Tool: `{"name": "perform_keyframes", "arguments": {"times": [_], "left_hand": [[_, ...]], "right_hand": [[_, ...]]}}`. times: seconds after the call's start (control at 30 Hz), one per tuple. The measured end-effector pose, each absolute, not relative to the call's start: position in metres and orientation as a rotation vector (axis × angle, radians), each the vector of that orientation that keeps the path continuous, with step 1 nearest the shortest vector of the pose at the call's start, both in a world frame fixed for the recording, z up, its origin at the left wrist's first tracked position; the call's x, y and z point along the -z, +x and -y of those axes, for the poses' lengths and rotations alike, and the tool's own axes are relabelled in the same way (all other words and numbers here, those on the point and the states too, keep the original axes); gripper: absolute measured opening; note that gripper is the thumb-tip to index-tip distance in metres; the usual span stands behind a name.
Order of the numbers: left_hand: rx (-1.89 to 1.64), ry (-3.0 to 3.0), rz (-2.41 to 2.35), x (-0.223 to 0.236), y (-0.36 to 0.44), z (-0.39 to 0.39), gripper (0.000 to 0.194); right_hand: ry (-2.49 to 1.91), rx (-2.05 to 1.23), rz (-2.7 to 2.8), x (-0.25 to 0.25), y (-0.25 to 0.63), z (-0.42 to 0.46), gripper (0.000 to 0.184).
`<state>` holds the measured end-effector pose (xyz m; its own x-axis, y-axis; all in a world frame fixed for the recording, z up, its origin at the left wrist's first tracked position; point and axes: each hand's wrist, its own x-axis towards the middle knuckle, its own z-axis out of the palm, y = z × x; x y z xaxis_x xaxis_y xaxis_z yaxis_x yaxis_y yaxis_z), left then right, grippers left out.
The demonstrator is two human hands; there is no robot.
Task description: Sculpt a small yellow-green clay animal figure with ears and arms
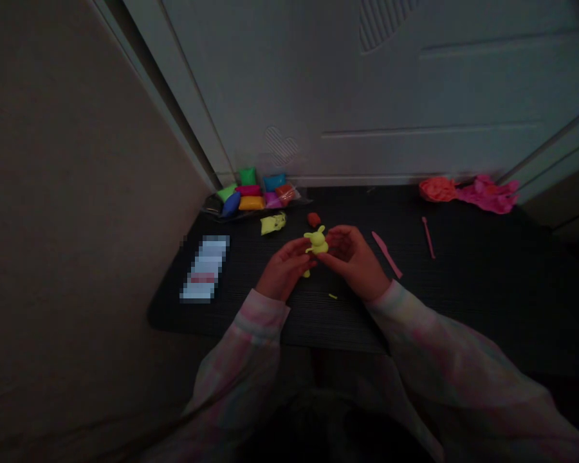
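Between my two hands, above the dark table, is a small yellow clay figure (318, 242) with a round head, two ears and thin arms. The fingers of my left hand (287, 267) pinch it from the left, near one arm. My right hand (356, 260) grips its body from the right with thumb and fingers. Below the figure, partly hidden by my left hand, lies another yellow clay piece (307, 273). A thin yellow strip (332, 296) rests on the table nearer to me. Just behind the figure sits a red clay lump (313, 220).
At the back left lies a clear bag with several coloured clay packets (251, 203), with an opened yellow packet (273, 224) before it. A blurred-out phone-like screen (206, 267) is at left. A pink plastic knife (386, 253), a pink stick tool (428, 238) and crumpled pink-orange material (487, 194) lie right.
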<state>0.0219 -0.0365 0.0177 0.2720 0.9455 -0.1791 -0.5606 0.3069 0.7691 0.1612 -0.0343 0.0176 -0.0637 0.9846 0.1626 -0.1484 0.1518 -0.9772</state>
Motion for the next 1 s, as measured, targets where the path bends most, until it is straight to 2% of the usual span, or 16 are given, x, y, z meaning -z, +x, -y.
{"name": "perform_keyframes", "arguments": {"times": [0.37, 0.63, 1.0], "left_hand": [[-1.122, 0.651, -0.750, -0.024, 0.017, 0.037, 0.029], [-1.126, 0.650, -0.753, -0.022, 0.016, 0.037, 0.025], [-1.110, 0.656, -0.747, -0.020, 0.016, 0.036, 0.025]], "right_hand": [[-0.828, -1.795, 0.799, -0.037, 0.172, 0.034, 0.012], [-0.719, -1.901, 0.801, -0.035, 0.175, 0.037, 0.014], [-0.754, -1.845, 1.018, -0.033, 0.176, 0.038, 0.020]]}}
